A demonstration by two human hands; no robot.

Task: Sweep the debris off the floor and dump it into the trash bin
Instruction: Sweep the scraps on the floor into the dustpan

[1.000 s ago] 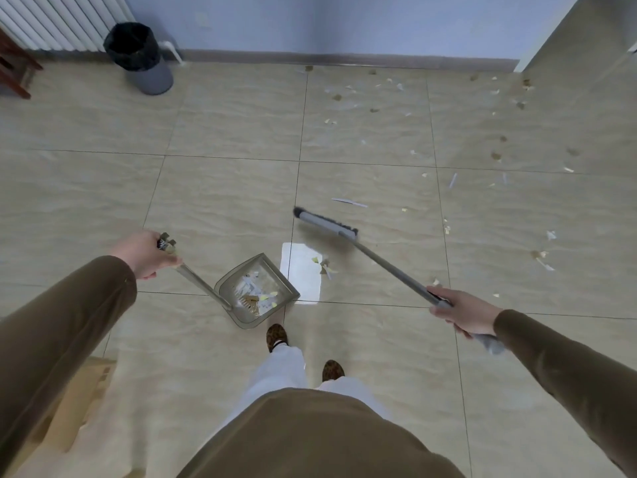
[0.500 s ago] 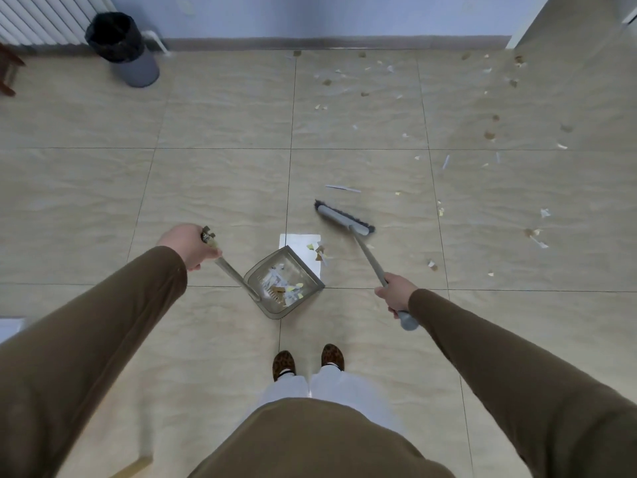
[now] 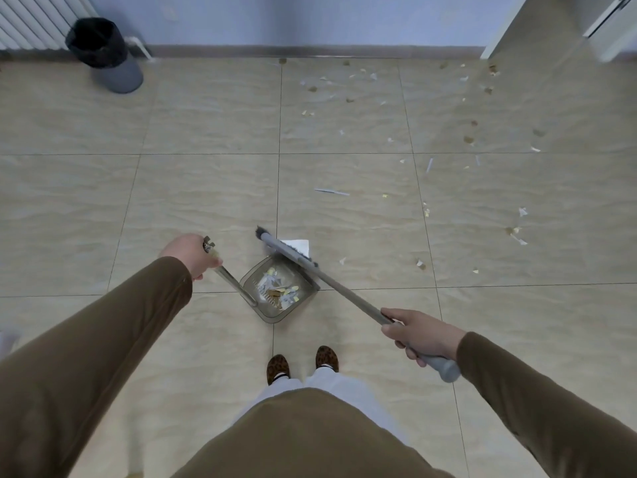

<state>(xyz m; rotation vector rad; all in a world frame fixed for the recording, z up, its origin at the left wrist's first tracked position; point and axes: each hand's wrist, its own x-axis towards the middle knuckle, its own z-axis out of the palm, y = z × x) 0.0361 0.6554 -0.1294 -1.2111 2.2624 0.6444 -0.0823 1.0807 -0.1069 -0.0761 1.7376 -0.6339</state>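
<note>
Partly hidden: white paper (image 3: 297,243) under broom (image 3: 312,267) head; right hand (image 3: 421,334) grips broom, left hand (image 3: 191,252) grips dustpan (image 3: 274,293) handle.

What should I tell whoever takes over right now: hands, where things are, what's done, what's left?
Left hand grips the dustpan handle; pan sits on the floor in front of the shoes.
Right hand grips the broom handle; broom head lies at the pan's mouth, over a white paper.
Done: some scraps are in the pan.
Left: the paper, the debris scattered ahead and to the right up to the wall, then dumping into the bin, far left by the radiator.
</note>
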